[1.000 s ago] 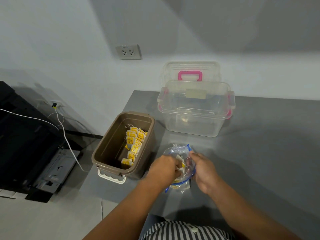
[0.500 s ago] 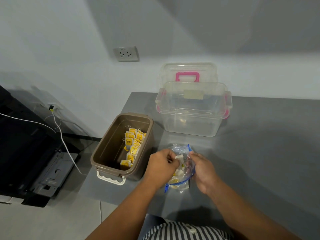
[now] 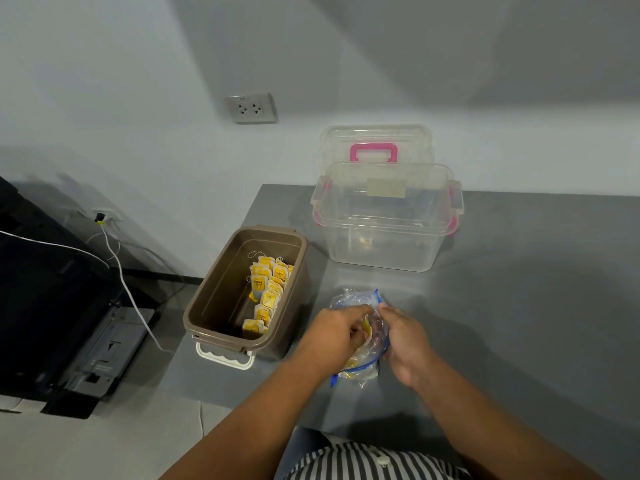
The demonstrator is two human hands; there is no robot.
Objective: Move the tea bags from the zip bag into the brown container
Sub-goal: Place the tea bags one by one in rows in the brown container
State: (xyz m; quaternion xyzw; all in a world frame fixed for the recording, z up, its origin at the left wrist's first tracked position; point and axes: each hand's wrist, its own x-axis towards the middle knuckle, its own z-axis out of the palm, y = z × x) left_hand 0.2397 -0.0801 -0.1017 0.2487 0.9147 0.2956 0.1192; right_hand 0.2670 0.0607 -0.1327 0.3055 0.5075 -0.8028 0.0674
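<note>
Left hand (image 3: 337, 332) curled inside zip bag (image 3: 353, 298), pinching a yellow tea bag (image 3: 365, 329); right hand (image 3: 405, 344) grips the plastic at its mouth. Table (image 3: 519, 306): left edge close. Clear box (image 3: 384, 237) behind, off your path. Brown container (image 3: 225, 289) just left, beside that edge, part filled. Lift free of the plastic, then cross the short gap low.
</note>
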